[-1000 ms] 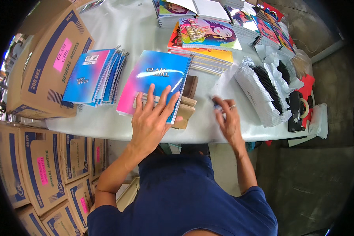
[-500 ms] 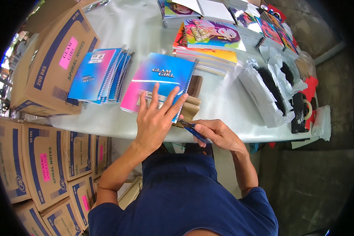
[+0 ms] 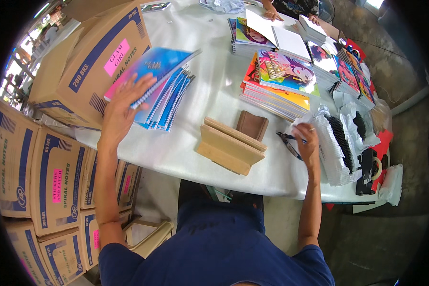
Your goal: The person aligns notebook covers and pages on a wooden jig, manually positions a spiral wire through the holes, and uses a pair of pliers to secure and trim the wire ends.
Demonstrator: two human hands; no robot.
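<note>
My left hand (image 3: 121,107) lies flat on a blue and pink spiral notebook (image 3: 152,71), which is blurred and rests on top of a stack of blue spiral notebooks (image 3: 169,102) at the left of the white table (image 3: 209,95). My right hand (image 3: 306,138) is at the right, fingers closed on a dark pen-like tool (image 3: 288,142) that lies low over the table. Between the hands sits a wooden block stand (image 3: 231,145) with a brown pad (image 3: 252,125) behind it.
A large cardboard box (image 3: 88,57) stands on the table's left end; more boxes (image 3: 43,186) are stacked on the floor. Colourful notebook stacks (image 3: 281,81) and bags of black spiral coils (image 3: 341,143) fill the right. Another person's hands (image 3: 271,14) work at the far edge.
My left hand has carried the blue and pink notebook from in front of me leftward onto the blue stack. The wooden stand is now uncovered. My right hand moved right with the tool.
</note>
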